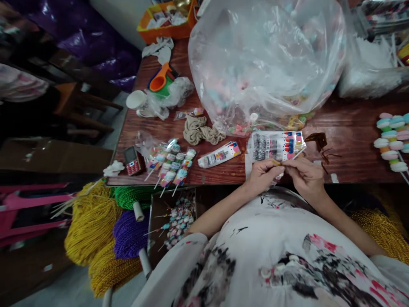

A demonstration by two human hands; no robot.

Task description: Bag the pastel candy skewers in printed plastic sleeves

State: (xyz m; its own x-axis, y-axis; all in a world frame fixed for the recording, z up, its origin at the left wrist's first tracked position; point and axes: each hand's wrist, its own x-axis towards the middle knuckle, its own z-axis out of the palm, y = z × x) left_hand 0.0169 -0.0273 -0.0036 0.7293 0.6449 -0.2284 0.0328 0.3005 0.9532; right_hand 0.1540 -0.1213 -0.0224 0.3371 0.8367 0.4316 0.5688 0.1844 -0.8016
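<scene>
At the table's front edge my left hand (263, 175) and my right hand (305, 175) meet, fingers pinched together. Between the fingertips is a small golden strip, and a white stick (299, 153) rises beside my right fingers. Clear wrapping hangs below them, mostly hidden by the hands. Just beyond lies a stack of printed clear bags (276, 145). A narrower pile of printed wrappers (220, 155) is to the left. Golden twist ties (316, 140) lie right of the bags.
A large clear bag of pastel sweets (265, 55) covers the table's back. Wrapped marshmallow sticks (175, 164) and a phone (133, 160) lie left; unwrapped marshmallow sticks (391, 143) lie right. Below the edge, a box (156, 226) holds more sticks, beside yellow cord bundles (92, 221).
</scene>
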